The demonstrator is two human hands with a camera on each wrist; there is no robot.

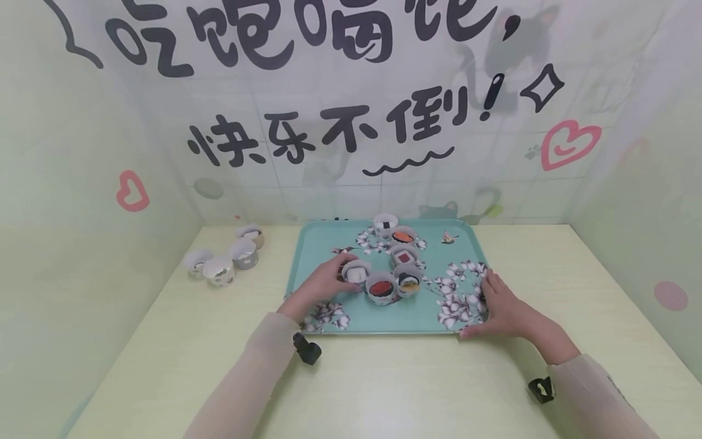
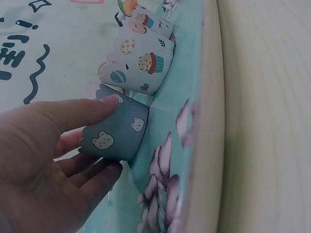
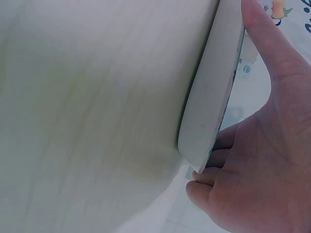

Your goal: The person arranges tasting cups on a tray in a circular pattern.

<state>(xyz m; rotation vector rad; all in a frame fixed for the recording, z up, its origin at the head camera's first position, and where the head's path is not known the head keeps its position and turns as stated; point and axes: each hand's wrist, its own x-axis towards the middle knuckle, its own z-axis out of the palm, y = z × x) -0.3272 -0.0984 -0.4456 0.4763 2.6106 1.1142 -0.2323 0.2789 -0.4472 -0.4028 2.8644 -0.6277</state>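
My left hand [image 1: 331, 277] holds a grey-blue paper baking cup [image 2: 119, 133] with bear faces, thumb on one side and fingers on the other. It sits at the left end of a bent row of cups on the turquoise floral tray [image 1: 323, 244]. A white cupcake-print cup [image 2: 141, 58] stands beside it, with a red-topped piece [image 1: 381, 288] inside. Further along are cups holding a black-and-yellow piece [image 1: 408, 281], a red-centred white piece [image 1: 404, 258] and an orange-topped piece [image 1: 403, 236]. At the tray's front right corner my right hand [image 1: 507, 308] rests, thumb against the front edge and fingers along the side.
Several more paper cups [image 1: 219, 271] stand in a group on the pale wooden table [image 1: 395, 390], left of the tray. A printed wall [image 1: 307, 189] rises behind the tray, with side walls at left and right.
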